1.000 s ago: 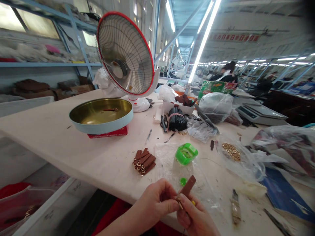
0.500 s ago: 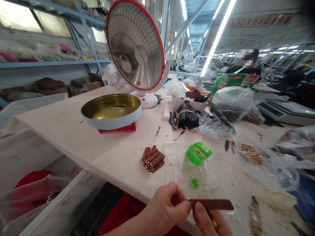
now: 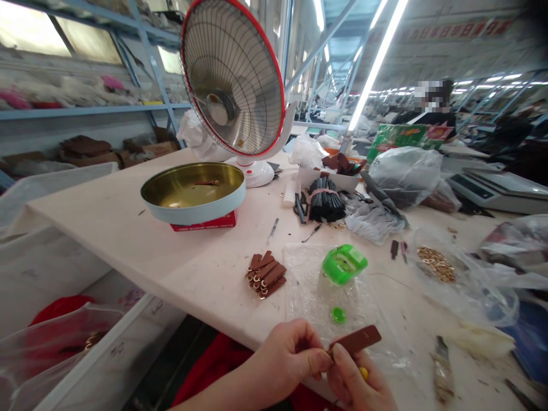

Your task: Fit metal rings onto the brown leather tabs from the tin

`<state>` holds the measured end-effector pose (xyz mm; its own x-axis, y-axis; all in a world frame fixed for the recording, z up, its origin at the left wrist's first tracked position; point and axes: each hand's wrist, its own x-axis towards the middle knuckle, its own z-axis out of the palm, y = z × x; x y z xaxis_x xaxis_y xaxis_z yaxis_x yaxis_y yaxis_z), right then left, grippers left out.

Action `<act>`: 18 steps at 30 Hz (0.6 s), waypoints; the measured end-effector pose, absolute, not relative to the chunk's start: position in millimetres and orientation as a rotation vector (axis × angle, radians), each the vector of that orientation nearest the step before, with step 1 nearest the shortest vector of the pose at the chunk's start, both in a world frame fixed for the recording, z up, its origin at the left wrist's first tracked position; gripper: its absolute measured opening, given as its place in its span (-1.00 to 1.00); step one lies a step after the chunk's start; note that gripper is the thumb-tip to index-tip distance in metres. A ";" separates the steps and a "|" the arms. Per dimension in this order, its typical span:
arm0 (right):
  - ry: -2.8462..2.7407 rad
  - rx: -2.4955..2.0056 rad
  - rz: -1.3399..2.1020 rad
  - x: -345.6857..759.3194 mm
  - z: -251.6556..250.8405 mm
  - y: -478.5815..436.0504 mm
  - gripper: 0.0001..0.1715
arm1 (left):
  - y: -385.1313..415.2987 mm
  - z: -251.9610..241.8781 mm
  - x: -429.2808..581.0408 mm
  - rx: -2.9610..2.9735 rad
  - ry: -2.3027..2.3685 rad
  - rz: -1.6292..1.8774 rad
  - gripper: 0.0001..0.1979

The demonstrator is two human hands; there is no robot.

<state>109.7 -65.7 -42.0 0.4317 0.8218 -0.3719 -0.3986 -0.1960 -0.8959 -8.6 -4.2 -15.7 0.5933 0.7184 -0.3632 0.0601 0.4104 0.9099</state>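
Observation:
A brown leather tab (image 3: 358,339) is held between my two hands near the table's front edge. My left hand (image 3: 291,357) pinches its left end, thumb against fingertips; what lies under them is hidden. The thumb of my right hand (image 3: 359,383) presses on the same tab beside that end, fingers curled below. A small yellow tip (image 3: 363,373) shows between the fingers of my right hand; the rest is covered. Left of the hands lies a pile of similar brown tabs with gold rings (image 3: 266,275). Beyond are a green plastic container (image 3: 345,264) and a small green cap (image 3: 338,315).
A round gold-lined tin (image 3: 192,214) rests on a red box (image 3: 204,221) before a fan (image 3: 233,80). Bundled black strips (image 3: 326,200) stand at the back. On the right are gold rings in a bag (image 3: 435,264), a wrapped blade (image 3: 442,371) and a scale (image 3: 496,188).
The tab's free right end has swung upward, so it now slants up to the right and shows more of its face. My right hand has shifted slightly left.

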 end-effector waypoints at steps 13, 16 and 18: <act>-0.838 -1.577 0.940 115.2 -21.3 -65.1 -0.62 | -6.1 -9.0 -5.3 1.104 0.884 0.521 -0.77; -0.820 -1.580 1.021 117.5 -29.9 -64.8 -0.55 | -7.4 -9.2 -4.1 1.127 0.879 0.501 -0.80; -0.794 -1.552 1.148 121.1 -37.4 -63.5 -0.45 | -7.0 -8.5 -3.8 1.187 0.904 0.493 -0.85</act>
<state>121.1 -63.5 -37.4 0.3317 0.9009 -0.2799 -0.0557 -0.2774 -0.9591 -3.8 -7.0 -8.5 0.5700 0.7489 -0.3380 0.1212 0.3302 0.9361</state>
